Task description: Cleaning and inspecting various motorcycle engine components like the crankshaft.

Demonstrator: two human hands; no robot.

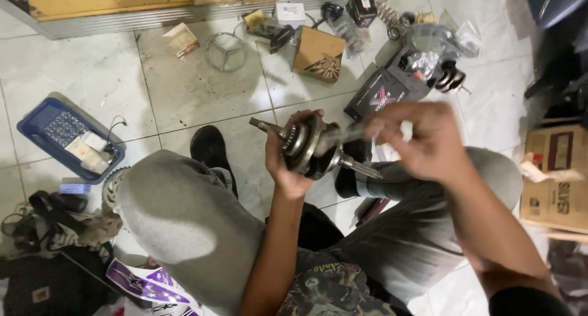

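My left hand (pixel 286 169) grips a metal crankshaft (pixel 306 146), a dark round flywheel assembly with a shaft sticking out at each end, held above my knees. A small gear sits on its left shaft. My right hand (pixel 422 138) hovers just right of it, fingers pinched around a blurred slim tool or part (pixel 349 132) that touches the crankshaft's top. What that item is cannot be made out. I am squatting, with grey trousers (pixel 184 218) on both knees and black shoes on the tiled floor.
A blue tray (pixel 37 129) with small items lies on the left. Ahead lie a brown cardboard box (pixel 318 54), a black box (pixel 380 95), a metal ring emblem (pixel 225 51), springs and bagged parts. A carton (pixel 557 181) stands on the right, and bags lie at lower left.
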